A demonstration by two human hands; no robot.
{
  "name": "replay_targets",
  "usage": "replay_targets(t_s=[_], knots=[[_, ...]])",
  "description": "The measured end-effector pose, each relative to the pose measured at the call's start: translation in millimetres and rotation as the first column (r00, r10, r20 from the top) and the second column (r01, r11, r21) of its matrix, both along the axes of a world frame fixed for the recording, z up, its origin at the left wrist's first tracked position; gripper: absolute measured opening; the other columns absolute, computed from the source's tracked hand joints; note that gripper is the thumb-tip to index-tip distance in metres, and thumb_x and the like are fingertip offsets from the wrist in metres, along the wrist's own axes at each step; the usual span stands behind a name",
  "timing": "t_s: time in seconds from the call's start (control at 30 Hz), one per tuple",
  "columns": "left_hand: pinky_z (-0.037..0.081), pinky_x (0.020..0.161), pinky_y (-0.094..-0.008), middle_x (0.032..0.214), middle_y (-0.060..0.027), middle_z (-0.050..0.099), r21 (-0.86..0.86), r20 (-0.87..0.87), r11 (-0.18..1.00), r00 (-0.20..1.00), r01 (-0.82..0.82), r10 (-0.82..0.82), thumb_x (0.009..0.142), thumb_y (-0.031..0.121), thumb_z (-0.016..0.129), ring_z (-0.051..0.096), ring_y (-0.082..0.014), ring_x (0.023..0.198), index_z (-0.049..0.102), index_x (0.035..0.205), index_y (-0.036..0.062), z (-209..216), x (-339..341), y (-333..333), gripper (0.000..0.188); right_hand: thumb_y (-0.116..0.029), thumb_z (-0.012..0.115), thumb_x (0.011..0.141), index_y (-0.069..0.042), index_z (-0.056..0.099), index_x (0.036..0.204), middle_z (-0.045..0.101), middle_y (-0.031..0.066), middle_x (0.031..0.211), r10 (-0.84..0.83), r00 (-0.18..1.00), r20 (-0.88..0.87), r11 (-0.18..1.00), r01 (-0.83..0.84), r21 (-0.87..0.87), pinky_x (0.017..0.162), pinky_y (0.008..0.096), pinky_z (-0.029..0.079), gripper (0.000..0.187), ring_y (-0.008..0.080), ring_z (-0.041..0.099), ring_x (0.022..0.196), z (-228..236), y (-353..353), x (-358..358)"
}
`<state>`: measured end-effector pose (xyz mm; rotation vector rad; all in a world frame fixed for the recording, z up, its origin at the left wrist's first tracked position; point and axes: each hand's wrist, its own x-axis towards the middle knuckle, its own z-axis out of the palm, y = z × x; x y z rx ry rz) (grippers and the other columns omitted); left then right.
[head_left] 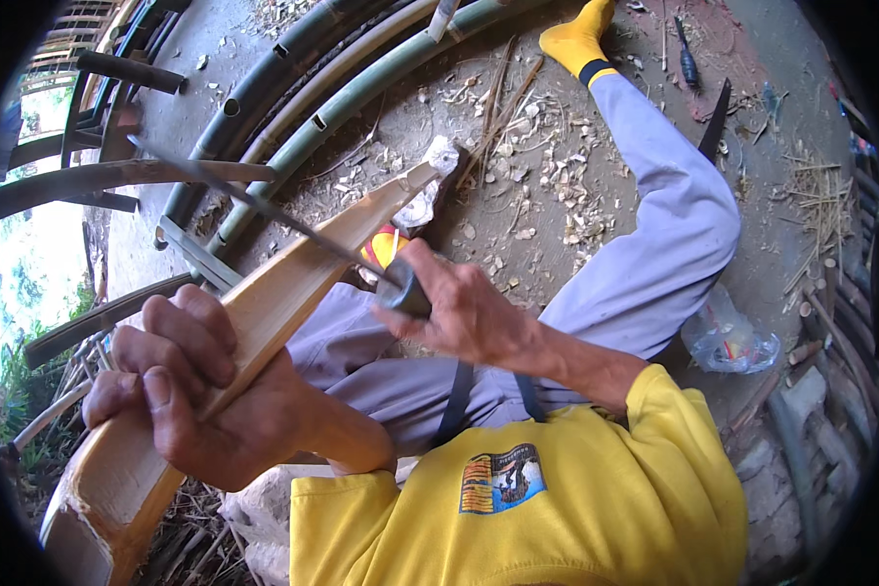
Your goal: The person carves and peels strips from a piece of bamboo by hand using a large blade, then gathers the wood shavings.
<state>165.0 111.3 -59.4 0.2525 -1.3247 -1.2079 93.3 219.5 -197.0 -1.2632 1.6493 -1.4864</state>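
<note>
The head view shows a long, pale, carved piece of wood running slantwise from the lower left corner of the frame up to the upper centre, its broad, hollowed end lowest. The left hand, in the left part of the frame, wraps it above that end, fingers bent over the wood and pressed close together side by side. At the centre of the frame the right hand is closed round the grey, rounded handle of a tool, its fingers curled and slightly blurred. The tool's thin, dark blade points to the upper left and crosses in front of the wood; whether it touches the wood cannot be told.

Below lie the person's grey trousers, one leg bent toward the upper right and ending in a yellow sock. Wood chips litter the ground at upper centre, near curved green bamboo poles. A clear plastic bag sits at the right, and a black-handled tool lies at the upper right.
</note>
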Motion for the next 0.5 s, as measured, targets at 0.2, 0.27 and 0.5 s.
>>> replay_targets(t_s=[0.2,0.27,0.5], knots=[[0.028,0.043,-0.0221,0.056,-0.0003,0.034,-0.027,0.003,1.000,1.000,0.015,-0.015,0.071,0.000,0.048,0.029,-0.0072,0.044,0.051,0.088,0.0091,3.5,0.2,-8.3,0.019,-0.038,0.062,0.081,0.003,0.045,0.095,0.060,0.0265,0.072,-0.005,0.999,-0.044,0.874,0.026,0.485,0.051,0.0408,0.050,0.047,0.0361,0.063,0.063,-74.6,-6.7,-32.6],[0.027,0.043,-0.0219,0.056,-0.0001,0.033,-0.029,-0.022,0.999,0.999,0.030,-0.030,0.071,0.000,0.048,0.028,-0.0068,0.044,0.050,0.087,0.0091,1.4,-2.0,-13.2,0.018,-0.040,0.061,0.080,0.005,0.046,0.098,0.060,0.0274,0.075,-0.014,0.971,0.241,0.874,-0.105,0.474,0.058,0.0449,0.050,0.051,0.0395,0.062,0.070,-70.0,-2.6,-30.5],[0.028,0.047,-0.0206,0.058,0.0002,0.034,-0.018,0.060,0.996,0.995,-0.084,0.085,0.069,0.007,0.050,0.030,-0.0075,0.048,0.048,0.080,0.0115,3.6,5.7,-3.2,0.012,-0.030,0.062,0.082,0.003,0.045,0.100,0.060,0.0274,0.074,0.011,0.997,0.072,0.976,-0.027,0.217,0.057,0.0448,0.051,0.041,0.0411,0.063,0.067,-21.3,-4.7,-15.2]])
